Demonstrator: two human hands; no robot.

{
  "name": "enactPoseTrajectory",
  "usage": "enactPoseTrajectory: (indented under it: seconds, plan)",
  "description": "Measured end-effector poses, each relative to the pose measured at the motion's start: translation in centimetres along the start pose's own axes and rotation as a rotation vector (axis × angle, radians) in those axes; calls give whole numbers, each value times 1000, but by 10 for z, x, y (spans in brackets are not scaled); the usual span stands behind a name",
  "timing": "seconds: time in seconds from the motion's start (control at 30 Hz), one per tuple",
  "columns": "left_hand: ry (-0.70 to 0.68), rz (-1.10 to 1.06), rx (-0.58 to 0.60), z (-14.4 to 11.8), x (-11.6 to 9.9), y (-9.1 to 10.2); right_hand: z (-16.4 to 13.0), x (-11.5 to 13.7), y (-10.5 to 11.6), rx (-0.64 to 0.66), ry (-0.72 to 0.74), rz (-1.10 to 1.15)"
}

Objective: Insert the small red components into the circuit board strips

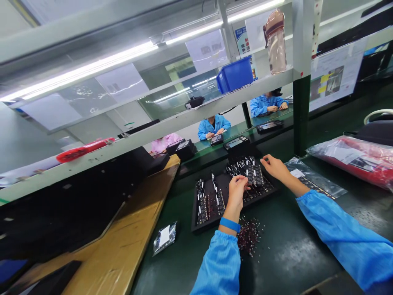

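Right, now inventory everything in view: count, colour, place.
Worktable: one, green, under the tray
Tray: one, black, centre
Small parts: many, black and white, in tray
Loose bits: many, dark red and whitish, before tray
Packet: one, silvery, left of tray
Bag: one, clear, right of tray
Wrapped package: one, red, far right
Board: one, brown, left
Shelf: one, pale, above worktable
Bundle: one, red, shelf's left
Bin: one, blue, on shelf
Bottle: one, pinkish, on shelf
Co-workers: three, in blue or pink, beyond shelf
Wristband: one, blue, left wrist
Left hand: one, blue-sleeved, at tray
Right hand: one, blue-sleeved, by tray's right end
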State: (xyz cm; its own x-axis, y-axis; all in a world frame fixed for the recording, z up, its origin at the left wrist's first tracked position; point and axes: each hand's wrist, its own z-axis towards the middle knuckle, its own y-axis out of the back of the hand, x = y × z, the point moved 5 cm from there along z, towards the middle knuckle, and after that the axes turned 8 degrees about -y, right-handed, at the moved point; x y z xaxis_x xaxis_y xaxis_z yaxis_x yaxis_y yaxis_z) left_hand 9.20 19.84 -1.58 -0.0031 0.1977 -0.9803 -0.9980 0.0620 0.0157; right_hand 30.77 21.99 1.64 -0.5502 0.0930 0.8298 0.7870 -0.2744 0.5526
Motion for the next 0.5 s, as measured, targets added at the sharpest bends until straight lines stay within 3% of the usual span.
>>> enactPoseTrajectory:
  seconds: [0.23, 0.5]
  plan:
    - [-76, -124, -92, -40, -32, 34, -18, 16, -40, 379, -44, 333]
    - [-36, -160, -72, -127, -42, 76, -80, 57, -66, 680, 58, 525]
